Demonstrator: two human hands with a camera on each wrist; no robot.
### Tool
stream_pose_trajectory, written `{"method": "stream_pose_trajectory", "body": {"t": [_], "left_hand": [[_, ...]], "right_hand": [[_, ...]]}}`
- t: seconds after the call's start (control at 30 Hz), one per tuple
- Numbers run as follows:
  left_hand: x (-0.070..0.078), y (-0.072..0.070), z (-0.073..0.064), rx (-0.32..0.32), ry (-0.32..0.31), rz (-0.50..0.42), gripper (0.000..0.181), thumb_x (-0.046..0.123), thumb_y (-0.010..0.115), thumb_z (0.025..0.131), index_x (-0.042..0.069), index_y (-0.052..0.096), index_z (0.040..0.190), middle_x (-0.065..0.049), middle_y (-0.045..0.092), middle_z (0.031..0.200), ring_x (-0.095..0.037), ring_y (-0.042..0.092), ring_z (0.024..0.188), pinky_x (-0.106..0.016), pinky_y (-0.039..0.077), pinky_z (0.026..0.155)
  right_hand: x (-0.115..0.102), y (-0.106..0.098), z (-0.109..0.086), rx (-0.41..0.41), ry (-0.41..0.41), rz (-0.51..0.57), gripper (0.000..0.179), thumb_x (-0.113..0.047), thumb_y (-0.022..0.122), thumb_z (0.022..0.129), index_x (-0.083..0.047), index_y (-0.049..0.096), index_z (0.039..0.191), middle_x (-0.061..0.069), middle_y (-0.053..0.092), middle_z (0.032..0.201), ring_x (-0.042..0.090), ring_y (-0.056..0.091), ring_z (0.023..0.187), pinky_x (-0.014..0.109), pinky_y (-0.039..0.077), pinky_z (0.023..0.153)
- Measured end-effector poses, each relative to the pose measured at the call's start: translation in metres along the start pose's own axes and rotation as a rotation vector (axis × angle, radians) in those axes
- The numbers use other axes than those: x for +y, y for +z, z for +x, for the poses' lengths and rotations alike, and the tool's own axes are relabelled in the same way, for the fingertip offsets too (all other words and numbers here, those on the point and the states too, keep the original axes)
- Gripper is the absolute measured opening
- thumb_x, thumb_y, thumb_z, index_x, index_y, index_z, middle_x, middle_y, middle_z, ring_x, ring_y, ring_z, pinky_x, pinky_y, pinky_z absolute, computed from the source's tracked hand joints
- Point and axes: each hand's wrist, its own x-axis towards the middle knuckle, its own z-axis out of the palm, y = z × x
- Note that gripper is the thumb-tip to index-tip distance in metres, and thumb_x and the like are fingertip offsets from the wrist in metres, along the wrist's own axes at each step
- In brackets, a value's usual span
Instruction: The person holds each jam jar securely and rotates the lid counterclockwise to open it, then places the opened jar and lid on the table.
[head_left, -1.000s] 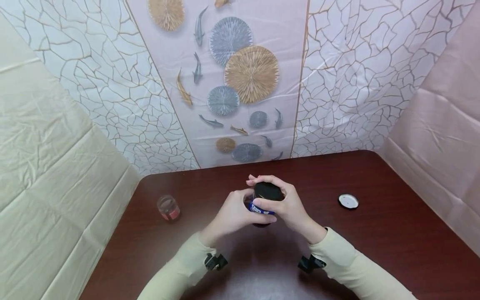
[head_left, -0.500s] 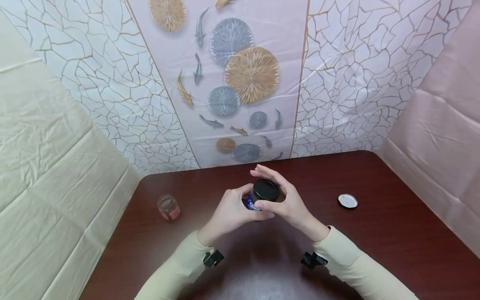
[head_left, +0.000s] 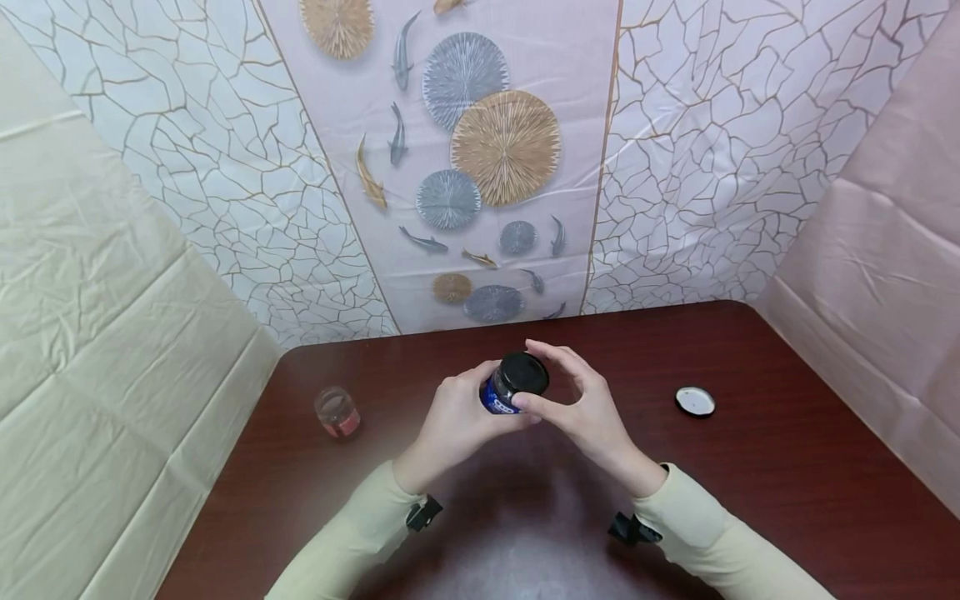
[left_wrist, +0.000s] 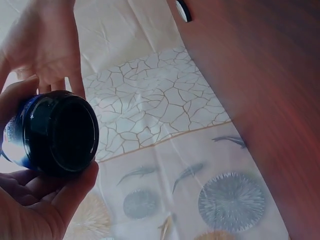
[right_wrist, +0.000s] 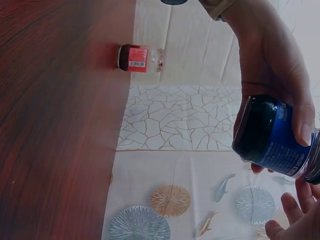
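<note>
A glass jar (head_left: 497,398) with a blue label and a black lid (head_left: 524,372) is held tilted above the table. My left hand (head_left: 453,421) grips the jar's body, its fingers mostly hidden behind it in the head view. My right hand (head_left: 588,412) is at the lid, thumb on the near edge and fingertips by the far edge. In the left wrist view the jar's dark base (left_wrist: 75,134) faces the camera. The right wrist view shows the blue label (right_wrist: 286,135) under my left thumb, with right fingertips (right_wrist: 292,206) beside the lid.
An uncapped-looking glass jar (head_left: 337,414) with a red label stands at the left of the dark red table (head_left: 525,533). A loose lid (head_left: 696,402) lies at the right, pale inside up. Patterned cloth (head_left: 487,250) hangs behind the table.
The blue-labelled jar has moved slightly left and up and leans more. My right fingers have lifted off the lid's far side and come back close to it, the thumb staying at the near edge.
</note>
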Motion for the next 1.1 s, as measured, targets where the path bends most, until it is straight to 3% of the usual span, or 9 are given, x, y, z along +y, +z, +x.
{"method": "stream_pose_trajectory", "body": {"t": [0.2,0.43,0.57,0.87,1.1], "left_hand": [[0.0,-0.001,-0.001,-0.007,0.014,0.033,0.057,0.043,0.09,0.072,0.013,0.069,0.116,0.003,0.073,0.097,-0.009,0.067,0.082,-0.027,0.054,0.072],[0.001,-0.004,-0.001,-0.045,-0.011,0.004,0.054,0.043,0.092,0.07,0.015,0.07,0.111,0.008,0.073,0.093,-0.006,0.064,0.077,-0.025,0.052,0.068],[0.001,-0.006,-0.001,-0.085,-0.039,-0.036,0.054,0.044,0.092,0.07,0.016,0.07,0.11,0.01,0.072,0.091,-0.004,0.064,0.076,-0.025,0.052,0.067],[-0.002,-0.009,0.001,-0.205,-0.063,-0.109,0.056,0.051,0.09,0.07,0.02,0.069,0.112,0.015,0.071,0.093,-0.004,0.064,0.08,-0.027,0.053,0.071],[-0.001,-0.014,0.002,-0.317,-0.078,-0.133,0.056,0.048,0.089,0.072,0.022,0.069,0.117,0.017,0.07,0.097,-0.007,0.063,0.085,-0.029,0.053,0.074]], "right_hand": [[-0.002,0.0,0.0,0.005,-0.009,-0.033,0.058,-0.013,0.084,0.083,-0.023,0.063,0.136,-0.002,0.063,0.129,0.015,0.051,0.127,0.047,0.034,0.108],[-0.004,-0.004,-0.002,-0.044,0.019,-0.027,0.056,-0.014,0.082,0.085,-0.022,0.063,0.136,-0.003,0.061,0.137,0.021,0.034,0.145,0.056,0.02,0.117],[-0.004,-0.007,-0.001,-0.085,0.02,-0.016,0.057,-0.013,0.081,0.085,-0.02,0.062,0.138,-0.003,0.059,0.141,0.022,0.033,0.146,0.058,0.019,0.117],[0.002,-0.017,0.003,-0.241,-0.098,0.059,0.059,0.002,0.075,0.086,-0.009,0.057,0.142,0.005,0.053,0.147,0.023,0.038,0.144,0.032,0.03,0.116],[0.003,-0.024,0.005,-0.347,-0.173,0.032,0.058,0.002,0.071,0.089,-0.007,0.054,0.144,0.005,0.052,0.148,0.027,0.037,0.145,0.03,0.032,0.114]]}}
